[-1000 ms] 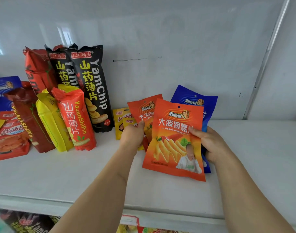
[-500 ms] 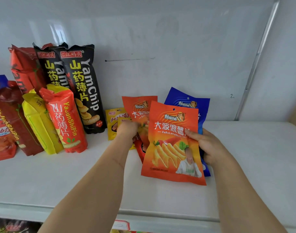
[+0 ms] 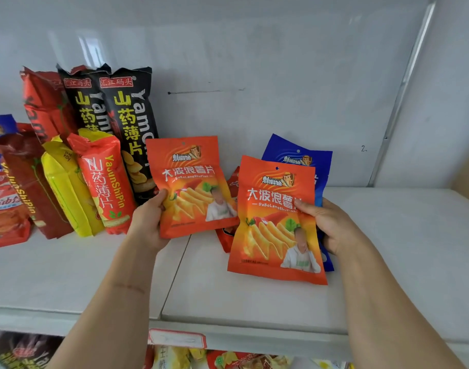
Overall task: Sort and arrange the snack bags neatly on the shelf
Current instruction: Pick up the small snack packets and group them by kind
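Note:
My left hand (image 3: 148, 222) grips an orange chip bag (image 3: 188, 182) by its lower left edge, holding it upright above the white shelf (image 3: 401, 249). My right hand (image 3: 326, 225) grips a second, matching orange chip bag (image 3: 273, 225) by its right edge, together with a blue bag (image 3: 297, 158) behind it. A small red bag (image 3: 228, 235) lies partly hidden between the two orange bags.
Tall yam chip bags lean at the left: black ones (image 3: 127, 123), a red one (image 3: 41, 102), a yellow one (image 3: 65, 187), an orange-red one (image 3: 105, 182). More bags sit at the far left (image 3: 4, 203). A lower shelf holds snacks (image 3: 228, 360). A price tag (image 3: 177, 339) marks the edge.
My left hand has lifted the rear orange bag out from behind and moved it left and up, apart from the one in my right hand. The small yellow bag is now hidden.

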`<act>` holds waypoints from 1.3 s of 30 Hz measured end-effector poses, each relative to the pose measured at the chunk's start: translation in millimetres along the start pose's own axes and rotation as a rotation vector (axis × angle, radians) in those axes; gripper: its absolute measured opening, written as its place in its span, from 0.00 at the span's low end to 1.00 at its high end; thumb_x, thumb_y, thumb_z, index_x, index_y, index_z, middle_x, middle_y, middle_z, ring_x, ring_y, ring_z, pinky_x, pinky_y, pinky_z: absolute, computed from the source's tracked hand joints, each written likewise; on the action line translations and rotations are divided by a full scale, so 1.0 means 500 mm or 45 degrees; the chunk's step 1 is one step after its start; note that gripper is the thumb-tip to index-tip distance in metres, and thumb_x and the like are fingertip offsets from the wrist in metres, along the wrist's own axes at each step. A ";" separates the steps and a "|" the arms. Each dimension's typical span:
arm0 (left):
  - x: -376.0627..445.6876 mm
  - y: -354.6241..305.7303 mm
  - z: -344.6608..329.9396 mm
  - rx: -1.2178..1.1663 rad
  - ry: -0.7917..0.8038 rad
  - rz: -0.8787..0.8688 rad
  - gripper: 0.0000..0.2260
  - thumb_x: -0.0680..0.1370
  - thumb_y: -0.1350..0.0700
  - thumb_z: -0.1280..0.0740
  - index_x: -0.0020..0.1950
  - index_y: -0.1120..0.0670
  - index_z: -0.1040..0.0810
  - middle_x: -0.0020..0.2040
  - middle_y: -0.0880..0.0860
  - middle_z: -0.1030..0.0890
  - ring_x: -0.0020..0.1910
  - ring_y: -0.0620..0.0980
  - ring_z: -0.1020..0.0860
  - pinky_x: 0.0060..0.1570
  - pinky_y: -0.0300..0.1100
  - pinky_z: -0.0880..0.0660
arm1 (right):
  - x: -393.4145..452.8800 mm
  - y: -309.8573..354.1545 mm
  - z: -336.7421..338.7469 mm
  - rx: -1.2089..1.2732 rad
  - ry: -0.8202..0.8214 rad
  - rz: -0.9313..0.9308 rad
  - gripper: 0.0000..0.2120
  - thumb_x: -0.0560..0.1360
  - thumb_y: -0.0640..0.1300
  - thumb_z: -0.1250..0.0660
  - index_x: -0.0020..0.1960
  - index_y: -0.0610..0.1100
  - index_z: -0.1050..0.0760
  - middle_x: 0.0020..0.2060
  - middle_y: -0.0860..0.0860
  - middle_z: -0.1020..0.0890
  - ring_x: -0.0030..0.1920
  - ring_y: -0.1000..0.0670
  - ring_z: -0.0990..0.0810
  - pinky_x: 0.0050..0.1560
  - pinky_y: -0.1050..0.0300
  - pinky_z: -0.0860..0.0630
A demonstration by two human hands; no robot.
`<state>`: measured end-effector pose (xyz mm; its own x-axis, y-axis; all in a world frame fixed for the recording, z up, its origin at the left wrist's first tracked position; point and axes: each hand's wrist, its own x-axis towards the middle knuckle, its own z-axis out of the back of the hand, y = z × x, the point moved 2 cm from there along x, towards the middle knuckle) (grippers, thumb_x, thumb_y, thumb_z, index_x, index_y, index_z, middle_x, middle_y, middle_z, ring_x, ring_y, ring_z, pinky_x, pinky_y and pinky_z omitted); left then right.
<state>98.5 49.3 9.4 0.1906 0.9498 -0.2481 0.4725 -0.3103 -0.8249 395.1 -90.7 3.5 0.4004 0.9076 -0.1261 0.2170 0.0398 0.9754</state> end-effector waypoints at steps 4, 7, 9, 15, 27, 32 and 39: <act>-0.018 -0.007 0.016 -0.026 0.050 -0.022 0.12 0.83 0.52 0.38 0.60 0.58 0.21 0.47 0.56 0.13 0.42 0.54 0.14 0.33 0.50 0.17 | -0.018 0.006 0.029 -0.015 -0.056 -0.007 0.17 0.76 0.48 0.28 0.61 0.42 0.23 0.51 0.38 0.15 0.25 0.48 0.18 0.39 0.50 0.22; -0.039 0.016 -0.011 0.109 0.113 0.002 0.12 0.83 0.52 0.37 0.60 0.58 0.21 0.46 0.57 0.14 0.39 0.54 0.14 0.34 0.50 0.17 | -0.030 0.008 0.037 -0.020 -0.093 0.003 0.17 0.76 0.47 0.29 0.61 0.40 0.23 0.50 0.36 0.16 0.24 0.46 0.19 0.35 0.51 0.22; -0.053 0.044 -0.034 0.205 0.196 0.034 0.13 0.82 0.50 0.36 0.61 0.56 0.22 0.46 0.57 0.14 0.41 0.56 0.14 0.37 0.54 0.17 | -0.034 0.009 0.033 -0.029 -0.135 0.025 0.18 0.75 0.47 0.28 0.62 0.41 0.23 0.51 0.37 0.15 0.26 0.48 0.18 0.38 0.51 0.22; -0.096 0.108 -0.074 0.434 0.506 0.029 0.21 0.75 0.55 0.26 0.67 0.54 0.25 0.56 0.58 0.15 0.54 0.60 0.16 0.57 0.61 0.22 | -0.054 0.009 0.023 0.021 -0.258 0.068 0.20 0.73 0.47 0.26 0.62 0.42 0.23 0.51 0.41 0.14 0.42 0.42 0.14 0.42 0.49 0.19; -0.130 0.150 -0.121 0.896 0.578 -0.101 0.21 0.69 0.52 0.20 0.60 0.48 0.22 0.52 0.48 0.14 0.51 0.50 0.16 0.58 0.53 0.21 | -0.097 0.015 -0.021 -0.072 -0.048 0.000 0.26 0.68 0.55 0.25 0.63 0.49 0.24 0.51 0.46 0.14 0.51 0.44 0.14 0.54 0.44 0.19; -0.156 0.142 -0.173 1.118 0.571 -0.284 0.24 0.71 0.40 0.25 0.63 0.47 0.22 0.55 0.47 0.16 0.54 0.48 0.18 0.58 0.47 0.22 | -0.110 0.023 0.028 -0.063 -0.250 0.025 0.21 0.72 0.38 0.25 0.63 0.42 0.25 0.49 0.41 0.14 0.40 0.43 0.13 0.34 0.52 0.18; -0.158 0.193 -0.289 1.098 0.435 -0.334 0.23 0.80 0.40 0.37 0.53 0.61 0.20 0.42 0.55 0.19 0.37 0.52 0.22 0.41 0.46 0.23 | -0.136 0.053 0.181 -0.061 -0.338 -0.026 0.15 0.74 0.41 0.27 0.60 0.43 0.23 0.48 0.42 0.13 0.45 0.42 0.13 0.41 0.49 0.18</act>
<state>253.5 -61.5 23.0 0.4733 0.8797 0.0462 -0.2332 0.1756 -0.9564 453.9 -189.2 21.4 0.6174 0.7652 -0.1826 0.1876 0.0822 0.9788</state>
